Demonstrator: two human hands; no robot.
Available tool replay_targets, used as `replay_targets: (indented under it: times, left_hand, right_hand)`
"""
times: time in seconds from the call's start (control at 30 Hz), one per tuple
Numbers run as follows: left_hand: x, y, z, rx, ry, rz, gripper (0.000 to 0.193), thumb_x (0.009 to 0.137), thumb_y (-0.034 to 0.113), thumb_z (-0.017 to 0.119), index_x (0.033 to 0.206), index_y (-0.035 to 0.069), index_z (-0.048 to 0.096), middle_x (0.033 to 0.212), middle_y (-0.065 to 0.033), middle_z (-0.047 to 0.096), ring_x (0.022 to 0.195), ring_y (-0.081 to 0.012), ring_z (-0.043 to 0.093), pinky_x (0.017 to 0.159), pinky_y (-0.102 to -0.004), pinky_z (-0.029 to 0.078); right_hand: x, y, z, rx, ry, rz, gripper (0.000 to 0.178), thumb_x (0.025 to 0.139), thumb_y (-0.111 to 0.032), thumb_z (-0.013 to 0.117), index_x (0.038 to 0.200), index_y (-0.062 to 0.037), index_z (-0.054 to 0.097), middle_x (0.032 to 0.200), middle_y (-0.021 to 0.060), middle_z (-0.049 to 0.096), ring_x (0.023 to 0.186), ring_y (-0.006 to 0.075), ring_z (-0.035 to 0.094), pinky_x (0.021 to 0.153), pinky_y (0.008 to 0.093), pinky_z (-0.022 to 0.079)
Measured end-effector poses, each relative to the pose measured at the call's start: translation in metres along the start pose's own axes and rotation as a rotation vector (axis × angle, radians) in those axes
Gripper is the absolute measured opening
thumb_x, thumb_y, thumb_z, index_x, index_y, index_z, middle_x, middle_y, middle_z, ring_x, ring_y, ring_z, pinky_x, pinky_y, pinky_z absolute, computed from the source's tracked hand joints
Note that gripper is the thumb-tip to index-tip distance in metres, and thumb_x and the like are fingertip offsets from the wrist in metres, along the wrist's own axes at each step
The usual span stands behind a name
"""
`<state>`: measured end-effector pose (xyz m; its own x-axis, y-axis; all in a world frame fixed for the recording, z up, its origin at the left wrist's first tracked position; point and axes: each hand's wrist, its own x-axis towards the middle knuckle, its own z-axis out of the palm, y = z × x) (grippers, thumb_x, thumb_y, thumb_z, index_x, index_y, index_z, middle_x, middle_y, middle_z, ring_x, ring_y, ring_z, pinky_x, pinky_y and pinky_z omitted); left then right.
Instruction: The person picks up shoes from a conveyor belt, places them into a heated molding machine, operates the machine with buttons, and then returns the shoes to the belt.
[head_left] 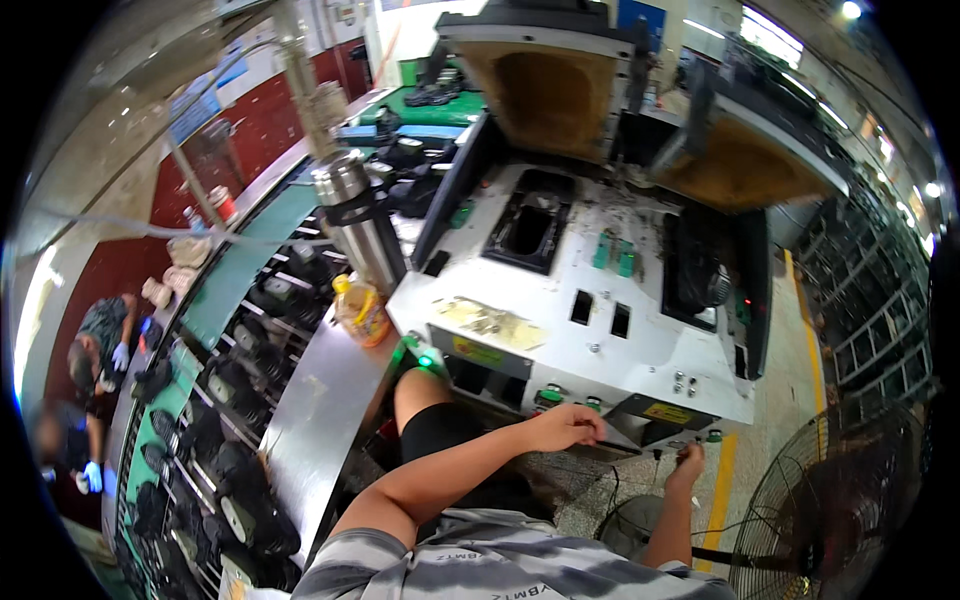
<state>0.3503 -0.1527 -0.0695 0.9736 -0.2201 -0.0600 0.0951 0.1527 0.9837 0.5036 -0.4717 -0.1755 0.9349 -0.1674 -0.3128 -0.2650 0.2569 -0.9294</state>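
Observation:
A white two-station press machine (pixel 590 330) stands in front of me, both padded lids raised. My left hand (pixel 568 428) is at its front edge, beside a green button (pixel 549 396), with fingers curled and nothing seen in them. Further right, my right hand (pixel 690 462) is closed at the lower front panel, near another green button (pixel 714 436); its fingers hide whatever they may hold. The left station has an open black-framed slot (pixel 530 226). A black shoe (pixel 700 270) appears to sit in the right station.
A steel side table (pixel 325 400) holds a yellow bottle (pixel 360 312); a steel flask (pixel 350 210) stands behind. Black shoes (pixel 240 480) line a conveyor (pixel 215 300) at left, where two people work. A fan (pixel 830 500) and racks (pixel 875 310) stand at right.

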Motion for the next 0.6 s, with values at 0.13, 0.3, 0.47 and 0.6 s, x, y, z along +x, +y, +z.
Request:
replay_targets:
  times: [0.13,0.3,0.47,0.6]
  left_hand:
    - [-0.129,0.179,0.034,0.126,-0.062,0.927,0.010,0.087,0.000,0.052,0.091,0.007,0.058,0.115,-0.0167,0.058,0.110,-0.0276,0.054,0.084,-0.0407,0.047]
    - [-0.243,0.250,0.083,0.235,0.024,1.463,0.008,0.088,0.004,0.057,0.083,0.007,0.063,0.108,-0.0062,0.062,0.084,-0.0267,0.052,0.067,-0.0385,0.044]
    - [-0.312,0.246,0.126,0.319,0.370,1.378,0.010,0.086,0.003,0.060,0.077,0.005,0.065,0.105,-0.0021,0.064,0.071,-0.0232,0.051,0.058,-0.0331,0.044]
    - [-0.321,0.243,0.113,0.489,0.323,1.592,0.008,0.085,0.003,0.062,0.077,0.005,0.064,0.102,-0.0035,0.064,0.071,-0.0220,0.052,0.057,-0.0323,0.044]
  right_hand:
    - [-0.065,0.086,0.092,-0.273,-0.430,0.001,0.013,0.084,-0.014,0.063,0.078,-0.0077,0.053,0.068,0.0004,0.046,0.063,0.0120,0.043,0.062,0.0298,0.037]
    - [-0.205,0.096,0.244,-0.528,-1.149,-0.334,0.018,0.083,-0.010,0.068,0.073,-0.0029,0.054,0.065,-0.0014,0.048,0.064,0.0072,0.047,0.059,0.0258,0.040]
    - [-0.283,0.096,0.353,-0.330,-1.384,-0.551,0.020,0.083,-0.010,0.069,0.070,-0.0037,0.054,0.060,-0.0036,0.046,0.057,0.0048,0.042,0.053,0.0238,0.036]
    - [-0.328,0.094,0.389,-0.183,-1.451,-0.496,0.021,0.085,-0.009,0.067,0.072,-0.0035,0.052,0.062,-0.0040,0.046,0.058,0.0045,0.042,0.053,0.0241,0.036]
